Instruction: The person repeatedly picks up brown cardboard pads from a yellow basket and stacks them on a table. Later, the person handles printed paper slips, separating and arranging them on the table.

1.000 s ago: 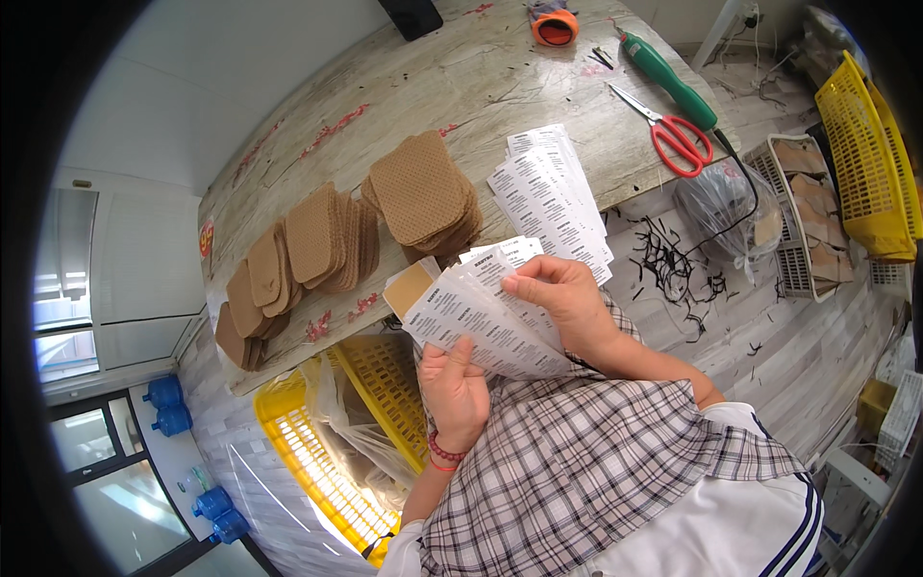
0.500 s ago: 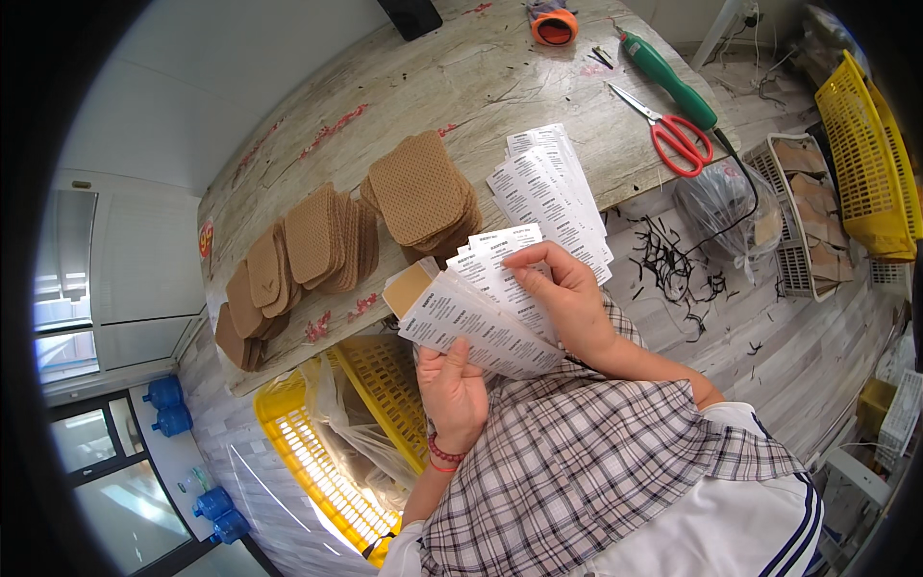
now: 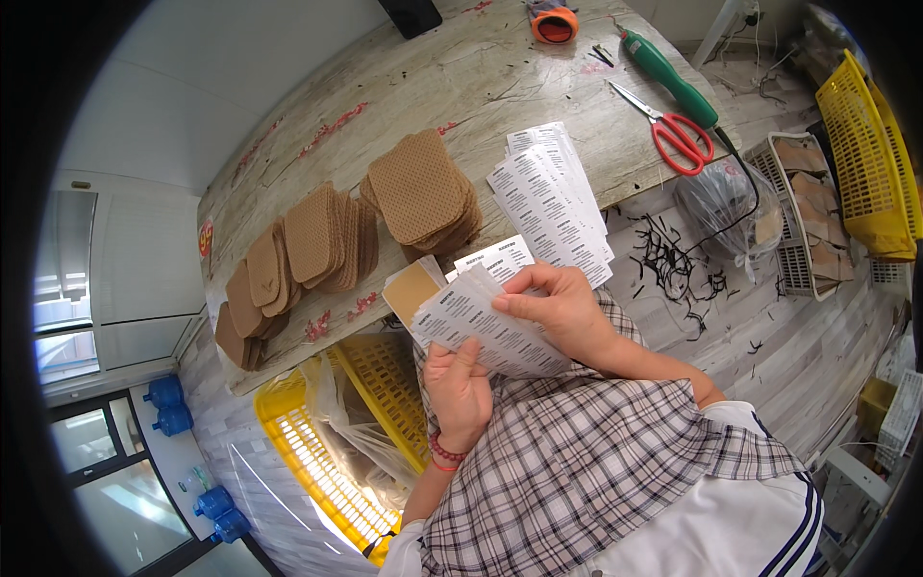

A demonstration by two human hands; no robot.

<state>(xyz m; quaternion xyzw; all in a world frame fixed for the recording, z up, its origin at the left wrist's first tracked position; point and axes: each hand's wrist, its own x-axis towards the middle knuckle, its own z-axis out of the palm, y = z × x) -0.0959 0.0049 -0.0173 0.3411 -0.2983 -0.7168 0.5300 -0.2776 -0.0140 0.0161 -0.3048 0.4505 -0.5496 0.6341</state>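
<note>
A fanned bundle of white printed label sheets (image 3: pixel 481 332) is held above my lap at the table's near edge. My left hand (image 3: pixel 459 396) grips its lower left side, thumb on top. Thumb and forefinger of my right hand (image 3: pixel 562 308) pinch the upper right edge of the sheets. A tan card (image 3: pixel 413 288) pokes out at the bundle's left end. More label sheets (image 3: pixel 553 197) lie overlapped on the table just beyond my right hand. Left of them stands a stack of brown perforated pads (image 3: pixel 418 192), with further brown pads (image 3: pixel 317 236) in leaning piles.
Red-handled scissors (image 3: pixel 681 144), a green corded tool (image 3: pixel 668 77) and an orange tape roll (image 3: pixel 554 26) lie on the table (image 3: pixel 346 87). A yellow basket (image 3: pixel 317 471) stands below at left. Black scraps (image 3: pixel 668 274) litter the floor at right, near a plastic bag (image 3: pixel 721 207).
My right hand has moved slightly down and right, its fingertips now closed on the sheets' edge. The fan of sheets has narrowed and its top sheets have shifted.
</note>
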